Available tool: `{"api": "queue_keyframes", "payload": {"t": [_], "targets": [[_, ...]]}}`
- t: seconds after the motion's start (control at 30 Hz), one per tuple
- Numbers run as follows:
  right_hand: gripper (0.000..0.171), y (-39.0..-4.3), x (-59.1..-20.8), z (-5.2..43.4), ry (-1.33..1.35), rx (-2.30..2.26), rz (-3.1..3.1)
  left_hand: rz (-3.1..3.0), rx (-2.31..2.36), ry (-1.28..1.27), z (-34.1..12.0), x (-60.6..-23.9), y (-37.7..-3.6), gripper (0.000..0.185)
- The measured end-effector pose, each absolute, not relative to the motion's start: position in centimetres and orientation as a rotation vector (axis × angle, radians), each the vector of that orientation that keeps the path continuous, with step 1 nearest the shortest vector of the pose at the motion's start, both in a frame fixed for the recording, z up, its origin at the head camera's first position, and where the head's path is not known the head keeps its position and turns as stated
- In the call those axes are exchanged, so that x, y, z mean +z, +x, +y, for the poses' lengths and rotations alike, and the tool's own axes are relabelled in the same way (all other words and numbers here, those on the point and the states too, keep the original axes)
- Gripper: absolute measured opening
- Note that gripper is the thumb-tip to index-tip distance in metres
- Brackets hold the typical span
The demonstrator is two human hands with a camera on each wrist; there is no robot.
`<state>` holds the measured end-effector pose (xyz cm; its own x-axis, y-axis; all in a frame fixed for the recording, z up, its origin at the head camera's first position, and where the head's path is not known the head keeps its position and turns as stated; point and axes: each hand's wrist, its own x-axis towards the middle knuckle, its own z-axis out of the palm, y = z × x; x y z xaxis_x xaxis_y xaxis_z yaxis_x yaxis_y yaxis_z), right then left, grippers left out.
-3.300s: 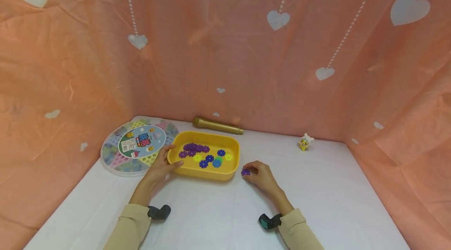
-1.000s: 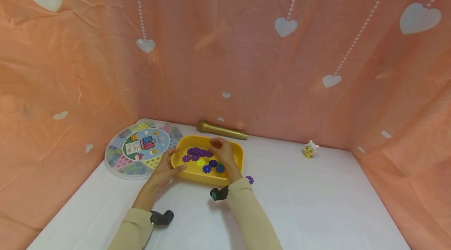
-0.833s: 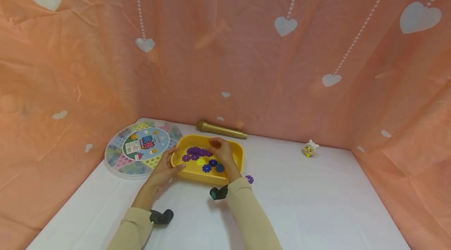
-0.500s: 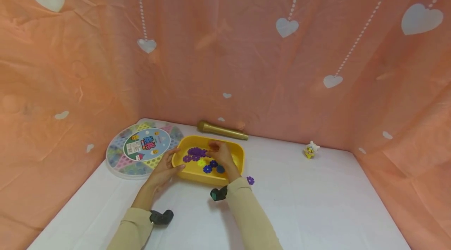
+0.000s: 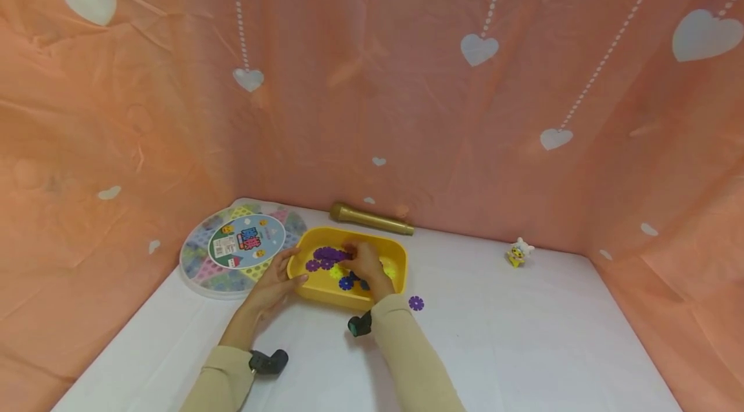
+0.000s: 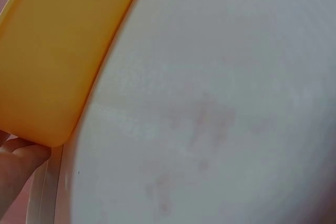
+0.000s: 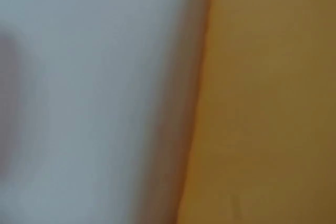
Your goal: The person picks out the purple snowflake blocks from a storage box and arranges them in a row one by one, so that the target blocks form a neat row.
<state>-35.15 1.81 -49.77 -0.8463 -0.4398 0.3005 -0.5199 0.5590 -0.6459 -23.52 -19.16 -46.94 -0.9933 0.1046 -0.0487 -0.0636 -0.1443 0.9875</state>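
Observation:
A yellow plastic tub (image 5: 334, 297) on the white table contains several purple snowflake discs (image 5: 327, 254), plus blue discs (image 5: 345, 283) and yellow-green discs (image 5: 390, 269). My left hand (image 5: 272, 284) grips the tub's left end, thumb at the front rim; its fingers (image 6: 31, 156) show against the tub's corner in the left wrist view. Inside the tub, my right hand (image 5: 368, 266) has bent fingers right at the purple pile; I cannot tell whether a disc is pinched. One purple disc (image 5: 416, 303) lies on the table beside the tub. The right wrist view shows mostly the blurred tub wall (image 7: 262, 98).
Left of the tub lies a round board-game box (image 5: 247, 241) with a printed label. Behind it is a gold toy microphone (image 5: 372, 218). A small white-and-yellow figurine (image 5: 518, 252) stands at the back right. Peach cloth with hearts walls the table.
My right hand has set a purple disc on the table and gone left into the tub, its fingertips lately moving lower among the purple discs. The left hand keeps its hold.

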Motion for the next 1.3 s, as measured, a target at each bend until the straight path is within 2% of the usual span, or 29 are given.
{"api": "queue_keyframes", "payload": {"t": [0.17,0.3,0.43,0.93,1.1,1.3], "targets": [[0.037,-36.5,-51.4,1.7,0.897,1.1,-2.693,1.97,2.308,0.063,-19.2,-47.0,-23.5,0.073],[0.027,-33.5,-48.0,1.5,0.812,1.063,-2.765,1.975,2.31,0.079,-19.1,-47.0,-23.5,0.072],[0.02,-32.4,-46.9,1.4,0.794,1.003,-2.769,1.982,2.309,0.087,-19.1,-46.9,-23.5,0.071],[0.029,-32.4,-45.2,2.2,0.631,1.335,-2.742,2.026,2.295,0.139,-19.3,-46.8,-23.6,0.07],[0.025,-31.9,-44.2,3.9,0.638,1.503,-2.658,2.061,2.255,0.121,-19.3,-46.6,-23.6,0.071],[0.027,-30.5,-43.0,7.1,0.655,1.422,-2.562,2.077,2.216,0.072,-19.2,-46.8,-23.6,0.072]]}}
